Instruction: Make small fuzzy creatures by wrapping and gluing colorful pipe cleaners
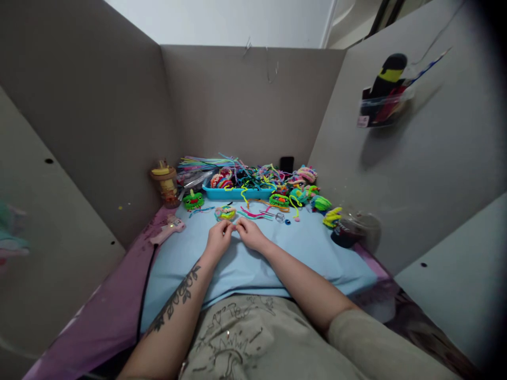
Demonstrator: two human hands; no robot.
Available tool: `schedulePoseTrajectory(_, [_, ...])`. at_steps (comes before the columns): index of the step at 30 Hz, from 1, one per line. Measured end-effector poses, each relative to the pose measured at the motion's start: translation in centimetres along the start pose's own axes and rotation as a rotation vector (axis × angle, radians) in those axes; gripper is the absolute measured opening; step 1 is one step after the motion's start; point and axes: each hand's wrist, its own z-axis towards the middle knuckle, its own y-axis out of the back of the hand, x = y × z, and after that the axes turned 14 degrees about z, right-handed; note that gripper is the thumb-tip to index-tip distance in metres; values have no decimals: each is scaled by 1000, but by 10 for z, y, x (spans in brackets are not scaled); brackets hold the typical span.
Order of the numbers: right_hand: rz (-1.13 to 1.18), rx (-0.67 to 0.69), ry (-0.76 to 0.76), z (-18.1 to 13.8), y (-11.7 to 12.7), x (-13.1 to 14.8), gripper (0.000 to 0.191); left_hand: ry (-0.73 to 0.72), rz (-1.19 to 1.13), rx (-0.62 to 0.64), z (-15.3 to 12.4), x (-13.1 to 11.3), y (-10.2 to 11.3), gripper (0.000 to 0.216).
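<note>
My left hand (220, 235) and my right hand (249, 233) meet above the light blue cloth, fingertips pinched close together. Something small may be between them, but it is too small to make out. Just beyond the fingers lies a round, multicoloured pipe-cleaner piece (225, 213) with yellow and green in it. Loose pink and teal pipe cleaners (253, 213) are spread to its right, beside a pair of scissors (279, 217). A small dark blue round thing (287, 222) sits next to the scissors.
A blue tray (237, 195) heaped with pipe cleaners stands at the back. Green pipe-cleaner figures (193, 200) and others flank it. A drink cup (166, 182) and a pink tool (168, 230) are left; a dark cup (345, 233) is right. Grey panels (253, 105) enclose the table.
</note>
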Motion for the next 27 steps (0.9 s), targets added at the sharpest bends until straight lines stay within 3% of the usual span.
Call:
schedulePoseTrajectory(11, [-137, 39, 59, -4, 1, -3, 14, -61, 56, 13, -1, 2, -1, 14])
schedulePoseTrajectory(18, [-108, 29, -1, -3, 0, -1, 16, -128, 83, -30, -2, 0, -2, 13])
schedulePoseTrajectory(27, [3, -59, -60, -2, 5, 1, 14, 93, -38, 65, 2, 3, -3, 26])
